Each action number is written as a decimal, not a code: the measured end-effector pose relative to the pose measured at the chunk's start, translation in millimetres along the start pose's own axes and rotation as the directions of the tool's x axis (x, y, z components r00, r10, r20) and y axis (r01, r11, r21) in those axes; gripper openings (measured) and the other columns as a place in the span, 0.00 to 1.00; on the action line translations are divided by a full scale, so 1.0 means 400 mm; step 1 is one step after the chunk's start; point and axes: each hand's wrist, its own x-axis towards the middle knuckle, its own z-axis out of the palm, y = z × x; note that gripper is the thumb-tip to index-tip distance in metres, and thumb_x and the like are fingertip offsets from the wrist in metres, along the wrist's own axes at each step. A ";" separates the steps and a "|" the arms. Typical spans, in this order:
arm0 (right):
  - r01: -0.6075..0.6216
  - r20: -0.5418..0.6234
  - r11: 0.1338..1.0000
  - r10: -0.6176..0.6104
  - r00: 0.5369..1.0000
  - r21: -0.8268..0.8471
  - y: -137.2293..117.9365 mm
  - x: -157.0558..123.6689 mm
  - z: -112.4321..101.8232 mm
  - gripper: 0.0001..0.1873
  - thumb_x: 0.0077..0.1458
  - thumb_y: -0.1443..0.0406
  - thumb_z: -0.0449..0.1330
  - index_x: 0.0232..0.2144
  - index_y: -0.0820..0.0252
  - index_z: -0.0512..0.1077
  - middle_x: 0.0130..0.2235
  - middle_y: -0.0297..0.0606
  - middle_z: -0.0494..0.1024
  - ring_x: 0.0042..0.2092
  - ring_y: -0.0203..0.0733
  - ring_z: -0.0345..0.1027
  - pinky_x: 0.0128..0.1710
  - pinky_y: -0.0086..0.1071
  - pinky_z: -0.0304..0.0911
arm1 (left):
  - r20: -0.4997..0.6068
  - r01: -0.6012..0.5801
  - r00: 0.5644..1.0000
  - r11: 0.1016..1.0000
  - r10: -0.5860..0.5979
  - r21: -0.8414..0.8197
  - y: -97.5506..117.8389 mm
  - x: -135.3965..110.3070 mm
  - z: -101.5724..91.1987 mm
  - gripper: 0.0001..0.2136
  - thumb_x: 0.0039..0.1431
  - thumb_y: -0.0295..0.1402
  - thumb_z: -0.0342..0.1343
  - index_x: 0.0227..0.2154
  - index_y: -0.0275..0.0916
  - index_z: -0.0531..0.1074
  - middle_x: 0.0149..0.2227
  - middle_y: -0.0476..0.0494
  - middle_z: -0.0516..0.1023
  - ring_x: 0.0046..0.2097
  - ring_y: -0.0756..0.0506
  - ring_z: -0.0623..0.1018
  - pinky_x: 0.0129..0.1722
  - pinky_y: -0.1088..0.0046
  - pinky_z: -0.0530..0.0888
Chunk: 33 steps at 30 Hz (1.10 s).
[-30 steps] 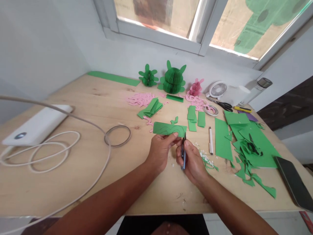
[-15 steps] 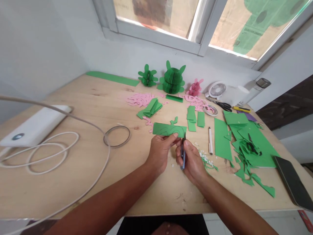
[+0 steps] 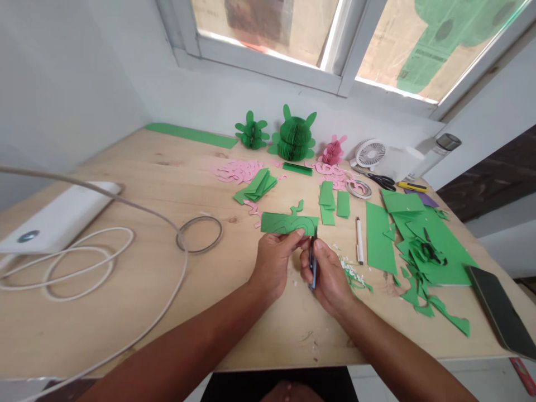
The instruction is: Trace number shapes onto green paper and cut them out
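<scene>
My left hand [image 3: 274, 257] pinches a folded strip of green paper [image 3: 276, 222] by its lower edge, thumb on top. Curved outlines are drawn on the strip. In my right hand [image 3: 329, 271] is a slim dark and blue stapler [image 3: 313, 259], its front end at the strip's right edge. My fingers partly hide it. Just beyond the strip lies a small curvy green cutout [image 3: 297, 207]. Folded green strips [image 3: 257, 187] are stacked past it, with pink paper cutouts [image 3: 239, 171] behind them.
Green and pink paper figures [image 3: 294, 139] stand along the wall beside a small fan [image 3: 371, 153]. Scissors [image 3: 431, 250] lie among green scraps at right, near a pen [image 3: 359, 240] and a phone [image 3: 500, 310]. A white box [image 3: 58, 215] and cable [image 3: 167, 301] occupy the left.
The view has shifted very slightly. Both hands, the strip and the stapler stay in nearly the same position.
</scene>
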 end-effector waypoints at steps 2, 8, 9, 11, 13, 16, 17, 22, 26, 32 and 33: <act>-0.001 0.002 1.000 0.001 1.000 0.003 0.000 0.000 0.000 0.21 0.50 0.48 0.65 0.29 0.60 0.70 0.21 0.27 0.70 0.16 0.25 0.54 0.15 0.22 0.47 | -0.001 -0.004 1.000 1.000 0.004 -0.002 0.002 -0.001 0.001 0.09 0.40 0.33 0.69 0.22 0.35 0.74 0.22 0.49 0.76 0.25 0.50 0.75 0.31 0.74 0.75; -0.003 -0.014 1.000 0.003 1.000 0.018 0.000 0.000 0.004 0.22 0.49 0.47 0.66 0.28 0.60 0.70 0.20 0.27 0.70 0.16 0.25 0.54 0.15 0.21 0.48 | 0.034 0.009 0.999 1.000 -0.008 -0.023 0.005 -0.004 0.006 0.10 0.39 0.34 0.69 0.21 0.36 0.73 0.19 0.51 0.72 0.21 0.51 0.72 0.27 0.74 0.75; -0.004 -0.015 1.000 0.005 1.000 0.020 0.000 0.000 0.004 0.22 0.48 0.47 0.66 0.28 0.60 0.70 0.21 0.27 0.70 0.16 0.25 0.54 0.15 0.21 0.48 | 0.041 0.009 0.999 1.000 -0.008 -0.024 0.005 -0.004 0.007 0.10 0.39 0.34 0.69 0.20 0.36 0.73 0.18 0.51 0.72 0.21 0.51 0.72 0.27 0.74 0.75; -0.004 -0.013 1.000 0.005 1.000 0.021 0.000 0.000 0.003 0.22 0.48 0.47 0.66 0.28 0.60 0.70 0.21 0.27 0.70 0.16 0.25 0.55 0.15 0.21 0.48 | 0.047 0.008 0.999 1.000 -0.006 -0.023 0.005 -0.004 0.008 0.11 0.39 0.34 0.69 0.20 0.36 0.73 0.18 0.51 0.72 0.21 0.51 0.72 0.27 0.74 0.75; -0.003 -0.009 1.000 0.003 1.000 0.021 0.001 0.000 0.001 0.22 0.49 0.47 0.66 0.29 0.61 0.70 0.21 0.27 0.70 0.16 0.25 0.55 0.15 0.21 0.48 | 0.046 0.011 0.999 1.000 -0.010 -0.020 0.006 -0.003 0.008 0.11 0.40 0.35 0.69 0.20 0.36 0.73 0.18 0.51 0.72 0.22 0.51 0.72 0.27 0.73 0.75; -0.003 -0.006 1.000 0.003 1.000 0.020 0.001 0.000 -0.001 0.22 0.50 0.47 0.65 0.29 0.61 0.70 0.21 0.27 0.70 0.16 0.24 0.55 0.15 0.21 0.48 | 0.031 0.007 0.999 1.000 -0.007 -0.023 0.005 -0.002 0.007 0.10 0.40 0.33 0.68 0.22 0.36 0.74 0.20 0.51 0.74 0.23 0.51 0.73 0.29 0.74 0.75; -0.003 -0.006 1.000 0.003 1.000 0.020 0.002 0.001 -0.001 0.22 0.50 0.48 0.65 0.29 0.61 0.70 0.21 0.27 0.70 0.16 0.24 0.55 0.15 0.21 0.48 | 0.025 0.006 1.000 1.000 -0.005 -0.024 0.005 -0.001 0.006 0.09 0.40 0.33 0.68 0.22 0.35 0.74 0.21 0.50 0.75 0.23 0.51 0.73 0.30 0.74 0.75; 0.000 -0.001 1.000 0.000 1.000 0.018 0.005 0.002 -0.003 0.21 0.51 0.48 0.65 0.29 0.60 0.70 0.21 0.27 0.71 0.16 0.25 0.55 0.15 0.21 0.48 | 0.015 0.007 1.000 1.000 -0.007 -0.012 0.003 0.000 0.001 0.09 0.40 0.32 0.68 0.22 0.35 0.74 0.22 0.49 0.75 0.24 0.51 0.73 0.31 0.73 0.75; 0.003 -0.006 1.000 -0.003 1.000 0.014 0.005 0.002 -0.002 0.21 0.51 0.48 0.65 0.29 0.60 0.70 0.21 0.27 0.71 0.16 0.25 0.55 0.15 0.21 0.48 | 0.029 0.011 1.000 1.000 -0.010 -0.010 0.003 0.000 0.002 0.09 0.41 0.33 0.67 0.21 0.35 0.73 0.20 0.50 0.74 0.22 0.51 0.72 0.30 0.72 0.74; -0.001 -0.010 1.000 0.001 1.000 0.007 0.005 0.000 -0.001 0.21 0.51 0.48 0.65 0.29 0.60 0.70 0.21 0.27 0.70 0.16 0.25 0.54 0.15 0.22 0.48 | 0.020 0.006 1.000 1.000 -0.006 -0.021 0.002 0.001 0.003 0.08 0.40 0.32 0.68 0.22 0.35 0.74 0.21 0.50 0.75 0.25 0.51 0.74 0.33 0.73 0.74; -0.002 -0.010 1.000 0.002 1.000 0.005 0.005 0.000 -0.001 0.21 0.51 0.48 0.64 0.29 0.60 0.70 0.21 0.27 0.70 0.16 0.25 0.54 0.15 0.22 0.48 | 0.019 0.006 1.000 1.000 -0.006 -0.021 0.001 0.002 0.002 0.08 0.40 0.32 0.68 0.22 0.35 0.74 0.21 0.50 0.75 0.25 0.51 0.74 0.34 0.73 0.74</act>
